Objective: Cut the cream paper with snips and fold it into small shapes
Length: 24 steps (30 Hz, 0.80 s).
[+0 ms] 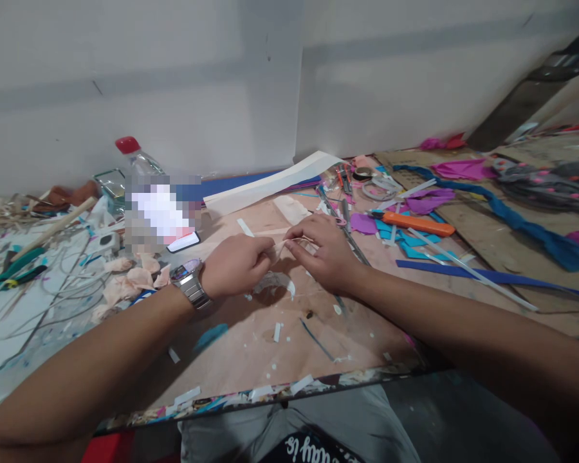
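My left hand [238,263], with a metal watch on its wrist, is closed in a pinch over the middle of the table. It grips one end of a thin, pale, see-through strip [280,248]; its material is unclear. My right hand [325,254] pinches the same strip between thumb and fingers, and a bit of it loops out under the fingers. Beneath the hands, a whitish smear or scrap [274,281] marks the brown tabletop [255,341]. A cream piece of paper [292,210] lies just beyond my right hand.
An orange utility knife [417,223] lies to the right, among blue and purple scraps and white strips. A long cream paper strip [275,183] rests at the back. A red-capped bottle [128,145] and a lit phone screen [157,209] stand left. Green-handled pliers [24,265] lie far left.
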### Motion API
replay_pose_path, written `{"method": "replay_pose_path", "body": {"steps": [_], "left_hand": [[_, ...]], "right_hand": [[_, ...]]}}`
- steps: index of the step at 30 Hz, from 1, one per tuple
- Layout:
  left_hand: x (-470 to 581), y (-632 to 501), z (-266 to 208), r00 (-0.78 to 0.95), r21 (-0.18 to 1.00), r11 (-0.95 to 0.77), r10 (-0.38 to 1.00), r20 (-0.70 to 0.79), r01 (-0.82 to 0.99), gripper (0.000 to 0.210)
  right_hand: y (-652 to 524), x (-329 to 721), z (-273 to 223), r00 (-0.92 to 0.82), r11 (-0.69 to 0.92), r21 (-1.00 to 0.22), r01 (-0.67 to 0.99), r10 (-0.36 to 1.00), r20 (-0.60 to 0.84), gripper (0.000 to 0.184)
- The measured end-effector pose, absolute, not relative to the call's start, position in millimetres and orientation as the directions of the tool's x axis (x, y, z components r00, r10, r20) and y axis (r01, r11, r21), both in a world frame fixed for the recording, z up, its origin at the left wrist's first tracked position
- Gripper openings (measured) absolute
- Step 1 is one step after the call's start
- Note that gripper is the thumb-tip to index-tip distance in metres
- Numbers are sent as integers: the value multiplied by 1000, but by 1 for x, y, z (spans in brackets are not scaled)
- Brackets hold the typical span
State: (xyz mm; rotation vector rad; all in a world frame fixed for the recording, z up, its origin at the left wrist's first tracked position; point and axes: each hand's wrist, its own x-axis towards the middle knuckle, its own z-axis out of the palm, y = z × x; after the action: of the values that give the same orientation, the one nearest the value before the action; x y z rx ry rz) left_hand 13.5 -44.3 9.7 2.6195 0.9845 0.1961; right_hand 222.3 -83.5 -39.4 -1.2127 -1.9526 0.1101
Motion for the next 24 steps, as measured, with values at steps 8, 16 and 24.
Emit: {"method": "replay_pose_path", "body": {"steps": [8,16,24], "left_hand": [[14,-45,11,757,354,-707,654,0,612,18],[13,-43,8,765,351,-720,644,16,599,18],[13,-41,3,772,280,-734,635,-41,618,23]], "right_hand": [[-85,224,-39,-141,549,-469,692,740,658,7],[-85,224,-37,-16,528,-533,661,720,694,9],[-85,225,-37,98,498,-593,633,708,699,12]]}}
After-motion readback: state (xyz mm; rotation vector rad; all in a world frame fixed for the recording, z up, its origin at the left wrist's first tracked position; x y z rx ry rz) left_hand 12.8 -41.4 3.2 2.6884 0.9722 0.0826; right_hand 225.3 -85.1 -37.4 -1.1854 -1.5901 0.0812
